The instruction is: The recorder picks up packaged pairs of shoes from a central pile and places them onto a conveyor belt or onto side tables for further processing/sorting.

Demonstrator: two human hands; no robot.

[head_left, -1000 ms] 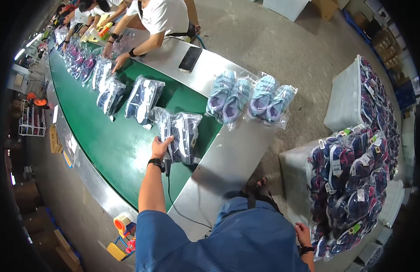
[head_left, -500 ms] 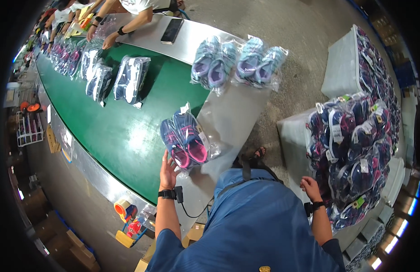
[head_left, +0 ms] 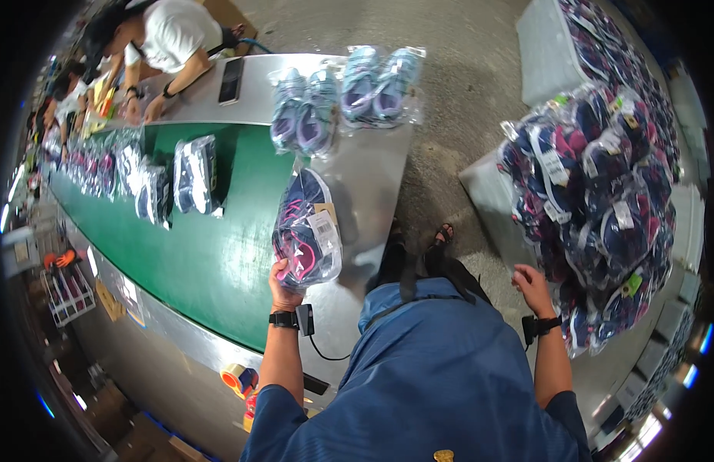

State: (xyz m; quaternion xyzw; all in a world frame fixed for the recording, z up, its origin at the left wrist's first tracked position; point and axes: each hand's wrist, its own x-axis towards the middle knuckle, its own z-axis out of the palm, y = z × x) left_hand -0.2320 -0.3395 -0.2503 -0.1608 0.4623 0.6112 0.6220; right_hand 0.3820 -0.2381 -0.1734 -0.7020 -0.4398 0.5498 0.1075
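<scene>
My left hand (head_left: pixel 283 283) grips the near end of a clear plastic bag holding a pair of navy shoes with pink laces and lining (head_left: pixel 305 223). The shoes are tilted on their side above the metal table end (head_left: pixel 372 173), and a white tag and a brown card show through the plastic. Away to the right, my right hand (head_left: pixel 532 289) hangs with loosely bent fingers and nothing visible in it. Close beside it rises a heap of bagged navy and pink shoes (head_left: pixel 592 169).
Two bagged pairs of light blue shoes (head_left: pixel 305 112) lie at the table's far corner, near a phone (head_left: pixel 231 80). More bagged navy shoes (head_left: pixel 195 175) sit on the green belt (head_left: pixel 218 254). Co-workers (head_left: pixel 176 38) stand at the far left. White bins (head_left: pixel 546 54) are on the right.
My left hand has closed on the bagged navy shoes and tipped them onto their side. My view has shifted, and my right hand stays near the heap.
</scene>
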